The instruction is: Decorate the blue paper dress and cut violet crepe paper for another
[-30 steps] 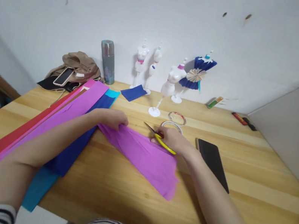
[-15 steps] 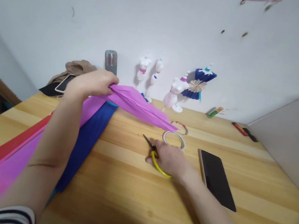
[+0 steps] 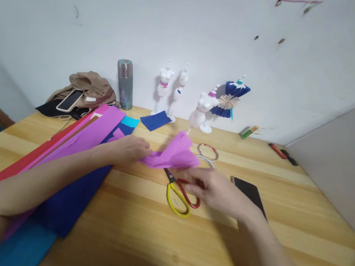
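Observation:
My left hand (image 3: 132,149) is closed on a strip of pinkish-purple crepe paper (image 3: 176,153), which fans out to the right of my fingers just above the table. My right hand (image 3: 211,186) hovers at the paper's right end, its fingers parted and slightly curled. It looks open, though whether a fingertip touches the paper is hard to tell. Beneath it lie scissors (image 3: 174,193) with one yellow and one red handle, their blade tips hidden under the paper. Behind the fingers sits a white tape roll (image 3: 206,161), partly covered.
Long crepe sheets (image 3: 65,196) lie under my left arm. At the back stand a thermos (image 3: 125,85), several white mannequins (image 3: 205,106) and a blue paper piece (image 3: 155,120). A dark tablet (image 3: 250,195) lies right, partly behind my arm; bunched brown cloth (image 3: 94,87) lies back left.
My right hand has let go of the scissors, which now lie on the table. My left hand has come down and right with the purple paper, which is now bunched and fanned.

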Demonstrator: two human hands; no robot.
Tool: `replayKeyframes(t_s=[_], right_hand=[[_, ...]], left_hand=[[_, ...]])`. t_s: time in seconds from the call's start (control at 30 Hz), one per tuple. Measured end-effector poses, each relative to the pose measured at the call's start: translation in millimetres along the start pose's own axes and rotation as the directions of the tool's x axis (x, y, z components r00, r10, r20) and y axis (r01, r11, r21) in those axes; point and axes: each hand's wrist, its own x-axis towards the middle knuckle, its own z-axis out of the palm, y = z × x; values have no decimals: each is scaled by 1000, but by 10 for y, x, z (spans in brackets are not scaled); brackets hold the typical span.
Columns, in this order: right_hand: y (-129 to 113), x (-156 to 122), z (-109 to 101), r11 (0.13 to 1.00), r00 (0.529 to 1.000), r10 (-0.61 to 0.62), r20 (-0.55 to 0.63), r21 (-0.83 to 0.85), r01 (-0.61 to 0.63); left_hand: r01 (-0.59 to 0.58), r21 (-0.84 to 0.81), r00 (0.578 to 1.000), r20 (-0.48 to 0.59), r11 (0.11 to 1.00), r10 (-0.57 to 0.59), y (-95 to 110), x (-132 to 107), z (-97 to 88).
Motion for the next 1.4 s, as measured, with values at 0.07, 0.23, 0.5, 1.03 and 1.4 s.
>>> replayKeyframes(t_s=[0.07, 0.23, 0.5, 1.03, 1.4], right_hand=[[63, 52, 88, 986, 970, -122, -209, -140, 94], [173, 241, 502, 851, 903, -407, -136, -417, 321], [109, 183, 378, 909, 957, -289, -19, -319, 268], [678, 244, 130, 761, 944, 329, -9, 595, -259], [710, 250, 177, 726, 921, 389, -20, 622, -293]], left_hand=[[-71, 8, 997, 3, 997, 71, 92, -133, 69], [-212, -7, 977, 7, 977, 212, 279, -404, 177], [-36, -150, 989, 137, 988, 57, 71, -402, 90], [37, -549, 975, 204, 835, 91, -317, 253, -16], [97, -597, 991, 131, 796, -23, -333, 379, 170]])
